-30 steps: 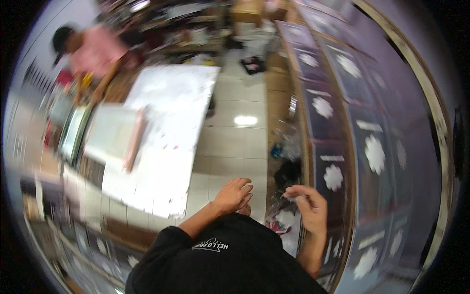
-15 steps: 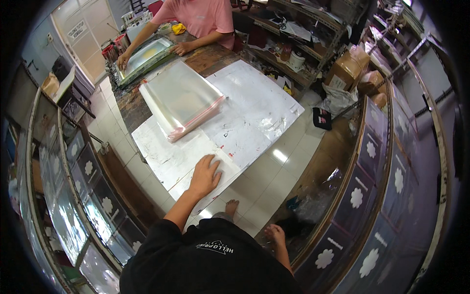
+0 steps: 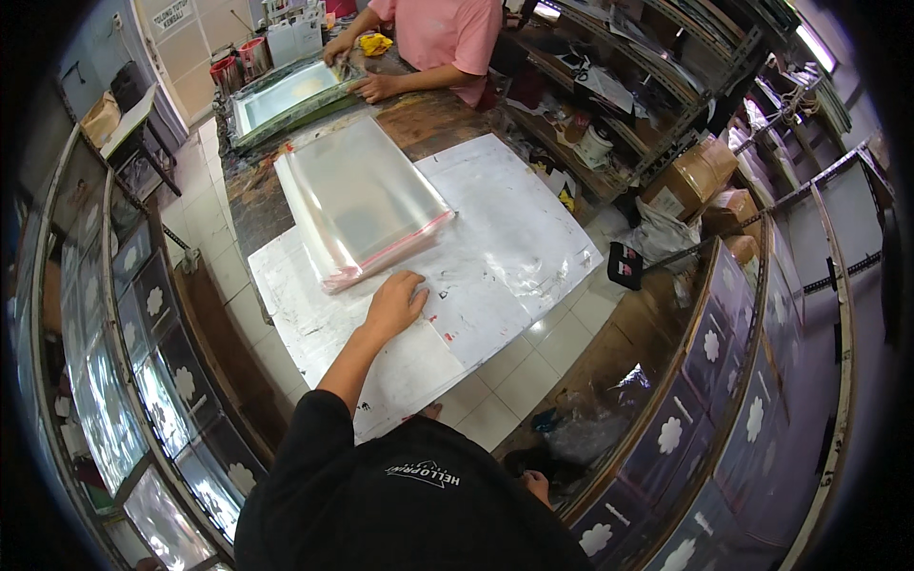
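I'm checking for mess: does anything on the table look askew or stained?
The stack of clear plastic sheets looks uneven, its lower layers jutting out at the left. Red spots mark the white covering near the left hand, so it looks stained.

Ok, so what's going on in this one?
The wearer's left hand, seemingly empty, is over the white covering on the table, just short of a stack of clear plastic sheets; whether it touches the covering is hard to tell. The right hand is low by the body, partly hidden by the black shirt. Across the table, a co-worker in a pink top has both hands at a green-edged frame.
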### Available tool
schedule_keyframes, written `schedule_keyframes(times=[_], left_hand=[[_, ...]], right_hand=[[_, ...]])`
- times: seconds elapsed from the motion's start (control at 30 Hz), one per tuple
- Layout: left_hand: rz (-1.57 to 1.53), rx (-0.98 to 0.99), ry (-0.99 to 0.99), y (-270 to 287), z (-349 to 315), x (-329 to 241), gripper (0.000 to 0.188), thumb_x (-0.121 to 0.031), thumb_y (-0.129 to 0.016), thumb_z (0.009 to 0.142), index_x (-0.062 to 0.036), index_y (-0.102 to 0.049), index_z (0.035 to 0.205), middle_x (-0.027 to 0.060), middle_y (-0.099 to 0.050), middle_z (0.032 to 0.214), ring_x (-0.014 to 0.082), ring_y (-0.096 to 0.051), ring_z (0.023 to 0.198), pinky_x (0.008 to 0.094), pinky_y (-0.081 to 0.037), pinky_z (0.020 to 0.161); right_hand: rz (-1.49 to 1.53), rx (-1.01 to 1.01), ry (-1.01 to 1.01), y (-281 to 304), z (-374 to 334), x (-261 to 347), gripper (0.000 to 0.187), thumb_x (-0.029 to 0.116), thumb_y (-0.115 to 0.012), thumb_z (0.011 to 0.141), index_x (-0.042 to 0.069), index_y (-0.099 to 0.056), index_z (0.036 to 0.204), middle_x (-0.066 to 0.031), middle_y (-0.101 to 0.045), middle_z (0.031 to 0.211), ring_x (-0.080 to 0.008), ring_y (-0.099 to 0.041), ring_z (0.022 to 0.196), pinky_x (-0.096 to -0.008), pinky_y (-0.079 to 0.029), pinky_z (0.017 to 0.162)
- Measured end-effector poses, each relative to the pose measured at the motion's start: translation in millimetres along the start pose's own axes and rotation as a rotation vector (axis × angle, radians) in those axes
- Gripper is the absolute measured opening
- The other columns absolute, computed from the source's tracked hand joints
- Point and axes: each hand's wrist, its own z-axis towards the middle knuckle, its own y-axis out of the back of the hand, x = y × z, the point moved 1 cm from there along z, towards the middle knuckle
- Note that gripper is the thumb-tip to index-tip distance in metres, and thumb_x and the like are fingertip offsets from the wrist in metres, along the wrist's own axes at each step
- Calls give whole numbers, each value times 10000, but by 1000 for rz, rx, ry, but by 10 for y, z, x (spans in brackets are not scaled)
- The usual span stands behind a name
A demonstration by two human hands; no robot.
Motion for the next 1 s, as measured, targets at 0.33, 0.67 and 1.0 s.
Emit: schedule_keyframes(times=[0.33,0.67,1.0], left_hand=[[-119,-10,135,199,370,256,253,-215,-608,914,25,-682,945,206,-673,786,346,-647,717,419,-498,691],[-364,172,379,291,523,357,336,-276,-590,949,45,-687,930,127,-707,789,189,-699,784,330,-530,719],[-638,308,519,343,621,494,341,-284,-561,994,32,-672,1062,84,-686,998,173,-698,896,293,-560,785]], right_hand=[[-114,71,101,-291,230,541,293,153,-624,911,-13,-663,1149,-117,-702,960,-195,-665,758,-325,-522,657],[-229,80,156,-108,383,565,313,178,-633,896,-39,-668,1118,-137,-696,931,-190,-658,758,-329,-523,671],[-208,82,138,-295,419,526,310,177,-627,888,-45,-676,1099,-142,-707,938,-226,-675,818,-347,-532,734]])
